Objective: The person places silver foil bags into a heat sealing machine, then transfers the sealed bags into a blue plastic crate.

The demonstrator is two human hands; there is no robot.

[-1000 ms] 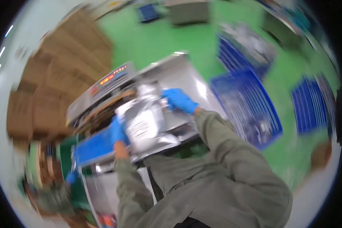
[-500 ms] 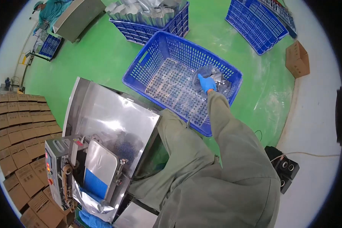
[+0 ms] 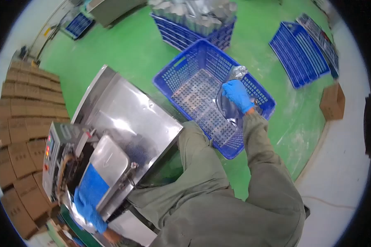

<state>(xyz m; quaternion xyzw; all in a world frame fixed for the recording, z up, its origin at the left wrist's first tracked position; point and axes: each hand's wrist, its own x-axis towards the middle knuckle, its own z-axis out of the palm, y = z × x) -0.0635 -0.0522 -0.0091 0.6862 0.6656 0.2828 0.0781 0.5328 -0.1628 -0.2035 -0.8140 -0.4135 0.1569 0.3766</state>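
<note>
My right hand [image 3: 237,95], in a blue glove, is closed on a silver foil bag [image 3: 237,73] inside the blue plastic crate [image 3: 185,57]. Shiny foil shows above and below the fist; the rest of the bag is partly behind the hand. At lower left, my left hand [image 3: 88,210], also gloved in blue, closes over another silver foil bag [image 3: 72,210] beside the blue-surfaced metal plate [image 3: 107,160] of a machine. Its fingertips are blurred and partly hidden. The machine's control box [image 3: 55,152] has lit red digits.
A steel table [image 3: 123,107] stands between the machine and crate. Behind is a blue crate [image 3: 189,39] full of silver bags. More blue crates [image 3: 299,57] and a cardboard box [image 3: 333,103] stand at right. Stacked cartons [image 3: 29,107] line the left wall.
My right hand has shifted within the crate and now grips a foil bag that stands up more. My left hand has moved up beside the machine plate. The view has turned.
</note>
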